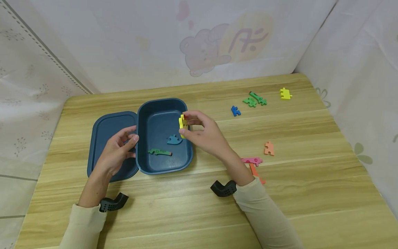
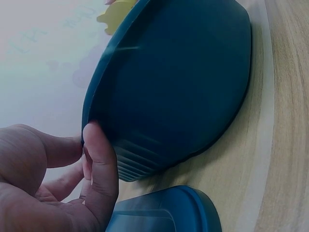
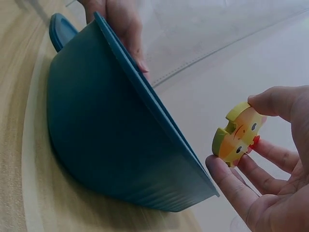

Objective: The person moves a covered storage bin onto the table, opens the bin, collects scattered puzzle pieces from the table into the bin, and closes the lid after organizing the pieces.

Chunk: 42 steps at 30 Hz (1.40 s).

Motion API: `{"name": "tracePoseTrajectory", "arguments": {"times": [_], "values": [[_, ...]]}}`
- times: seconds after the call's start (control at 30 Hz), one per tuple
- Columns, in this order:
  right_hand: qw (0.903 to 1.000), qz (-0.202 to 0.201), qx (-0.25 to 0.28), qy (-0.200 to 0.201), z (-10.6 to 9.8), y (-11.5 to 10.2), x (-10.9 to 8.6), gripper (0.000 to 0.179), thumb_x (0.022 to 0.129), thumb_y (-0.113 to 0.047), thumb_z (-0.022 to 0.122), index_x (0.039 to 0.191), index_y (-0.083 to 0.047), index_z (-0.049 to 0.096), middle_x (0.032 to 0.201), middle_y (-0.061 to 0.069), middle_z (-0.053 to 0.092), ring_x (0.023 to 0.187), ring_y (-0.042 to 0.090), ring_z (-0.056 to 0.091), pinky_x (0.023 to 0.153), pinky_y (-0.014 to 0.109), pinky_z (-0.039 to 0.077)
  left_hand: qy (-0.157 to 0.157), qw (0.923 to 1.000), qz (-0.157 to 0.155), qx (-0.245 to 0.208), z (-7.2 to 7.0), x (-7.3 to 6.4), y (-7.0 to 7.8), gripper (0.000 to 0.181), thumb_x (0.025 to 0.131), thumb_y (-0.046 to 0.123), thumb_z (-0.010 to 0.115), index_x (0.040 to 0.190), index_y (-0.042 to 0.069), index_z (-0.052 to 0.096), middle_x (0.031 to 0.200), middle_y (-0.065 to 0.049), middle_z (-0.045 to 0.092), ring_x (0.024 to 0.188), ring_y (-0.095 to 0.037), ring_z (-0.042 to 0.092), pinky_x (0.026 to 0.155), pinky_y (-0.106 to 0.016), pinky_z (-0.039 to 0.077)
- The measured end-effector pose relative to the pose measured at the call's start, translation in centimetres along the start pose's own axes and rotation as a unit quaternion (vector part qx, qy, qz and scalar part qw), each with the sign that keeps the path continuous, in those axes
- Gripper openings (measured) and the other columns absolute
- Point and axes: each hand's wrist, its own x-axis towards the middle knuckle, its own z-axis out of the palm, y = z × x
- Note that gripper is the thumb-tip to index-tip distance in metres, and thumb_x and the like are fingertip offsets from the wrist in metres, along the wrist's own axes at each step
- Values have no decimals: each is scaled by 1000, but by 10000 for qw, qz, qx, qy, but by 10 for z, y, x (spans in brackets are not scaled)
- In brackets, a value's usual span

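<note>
A yellow puzzle piece with a printed face (image 3: 240,134) is pinched between the thumb and fingers of my right hand (image 1: 203,133), above the right rim of a dark blue plastic box (image 1: 164,172). My left hand (image 1: 116,148) grips the box's left rim, thumb on one side and fingers on the other in the left wrist view. Inside the box lie a teal puzzle piece (image 1: 174,139) and a long green puzzle piece (image 1: 160,152). The blue lid (image 1: 102,138) lies on the table under my left hand, beside the box.
Toward the back right of the wooden table (image 1: 174,214) are a blue piece (image 1: 235,111), two green pieces (image 1: 259,99) and a yellow piece (image 1: 285,93). Near my right forearm lie a peach piece (image 1: 269,148), a pink piece (image 1: 253,160) and an orange piece (image 1: 254,170).
</note>
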Motion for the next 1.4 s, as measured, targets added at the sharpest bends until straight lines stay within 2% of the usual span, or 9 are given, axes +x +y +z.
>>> {"name": "tracePoseTrajectory", "arguments": {"times": [0.17,0.47,0.63,0.9,1.07,1.23,1.4], "values": [[9998,-170,-108,-87,5,1,-1,55,98,-23,77,148,-12,58,137,6,63,130,26,60,97,38,64,5,10000,-14,18,0,0,-1,66,110,29,59,166,9,31,114,9,55,97,-9,54,70,-23,60],[9910,-1072,-787,-176,13,4,-1,56,96,-13,79,148,-5,59,143,8,60,125,23,63,95,31,64,25,10000,19,59,-1,0,0,65,110,29,59,166,9,32,115,6,56,97,-9,54,69,-23,61],[9871,-1224,-1007,-219,15,1,-2,56,95,-12,79,147,-6,60,145,8,60,122,23,65,96,36,64,43,9999,12,94,0,0,0,65,110,29,58,166,10,32,114,8,56,97,-8,54,70,-23,61],[9738,-1530,-1675,-181,17,2,-4,53,94,-15,80,143,-9,63,146,8,60,124,21,62,96,33,61,30,10000,29,38,0,0,0,65,110,28,59,166,9,32,114,9,56,97,-8,54,70,-23,61],[9719,-1639,-1680,-181,17,2,-4,51,95,-15,79,143,-8,63,147,10,58,128,24,61,98,37,61,41,10000,35,65,0,-1,0,64,110,28,59,166,10,32,113,10,55,97,-8,54,70,-23,61],[9738,-1707,-1499,-124,16,3,-4,45,96,-12,76,139,-5,65,146,13,58,131,33,61,98,46,62,48,9999,8,122,0,-1,1,64,110,29,58,166,11,33,114,10,54,97,-9,53,70,-23,61],[9749,-1676,-1464,-117,15,5,-4,41,97,-12,75,137,-5,67,144,13,60,129,35,62,97,46,63,68,9999,-30,89,1,0,2,63,110,27,58,166,10,33,114,10,54,98,-9,53,70,-23,61]]}}
